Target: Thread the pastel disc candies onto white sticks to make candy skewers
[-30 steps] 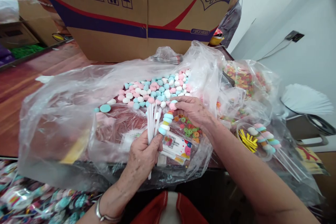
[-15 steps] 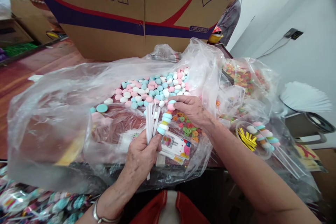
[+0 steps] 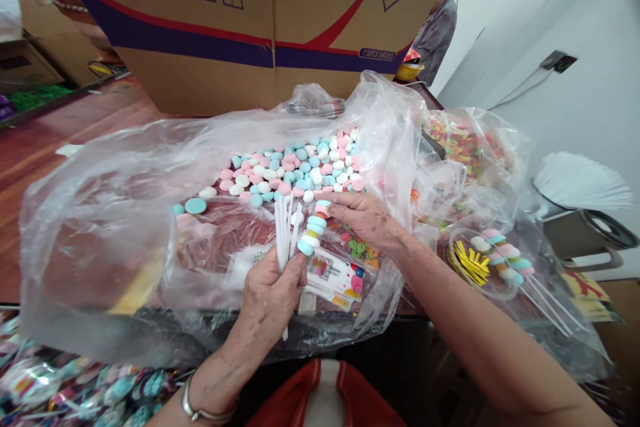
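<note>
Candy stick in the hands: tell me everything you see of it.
The candy stick carries soft-looking rounds, mostly blue and white, with yellow and orange between. It leans rightward, its shaft mostly hidden. The left hand holds its lower end; the right hand pinches a pink and blue piece on top.

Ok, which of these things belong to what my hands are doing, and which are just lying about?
Seemingly in use:
- white sticks and candy skewer, in your left hand
- pink-and-blue candy, at your right hand's fingertips
- loose candies, gummy rings

Probably just lying about:
- cardboard box
- yellow bowl
</note>
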Demonstrator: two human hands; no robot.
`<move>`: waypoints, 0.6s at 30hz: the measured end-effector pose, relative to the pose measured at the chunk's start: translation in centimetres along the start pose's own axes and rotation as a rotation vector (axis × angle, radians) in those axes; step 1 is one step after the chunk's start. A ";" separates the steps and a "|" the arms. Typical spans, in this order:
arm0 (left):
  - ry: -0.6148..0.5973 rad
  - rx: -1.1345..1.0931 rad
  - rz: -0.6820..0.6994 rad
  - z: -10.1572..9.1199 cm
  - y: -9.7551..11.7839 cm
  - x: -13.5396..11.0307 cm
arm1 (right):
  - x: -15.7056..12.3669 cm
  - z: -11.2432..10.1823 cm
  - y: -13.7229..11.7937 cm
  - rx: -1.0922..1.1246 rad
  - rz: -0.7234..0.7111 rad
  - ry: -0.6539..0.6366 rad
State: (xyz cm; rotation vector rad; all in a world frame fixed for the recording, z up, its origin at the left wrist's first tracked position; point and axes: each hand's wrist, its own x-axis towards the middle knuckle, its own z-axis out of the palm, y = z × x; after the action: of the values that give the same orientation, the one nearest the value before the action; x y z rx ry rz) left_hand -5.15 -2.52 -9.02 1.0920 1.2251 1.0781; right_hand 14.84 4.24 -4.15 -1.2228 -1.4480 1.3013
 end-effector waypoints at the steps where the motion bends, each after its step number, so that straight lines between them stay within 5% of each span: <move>1: 0.003 -0.013 -0.006 0.0 0.0 0.0 | -0.2 0.0 0.0 -0.015 -0.011 -0.006; 12: 0.033 -0.076 -0.036 0.5 0.3 0.0 | -2.0 1.6 -0.2 -0.294 -0.198 -0.034; 18: -0.031 -0.090 -0.058 0.6 1.4 0.0 | -2.3 2.1 -0.4 -0.325 -0.195 0.073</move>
State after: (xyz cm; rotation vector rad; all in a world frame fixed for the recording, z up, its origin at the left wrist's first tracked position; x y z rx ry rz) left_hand -4.63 -2.30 -7.64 0.9954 1.1653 1.0586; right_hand 13.14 1.55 -3.92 -1.2828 -1.7243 0.9050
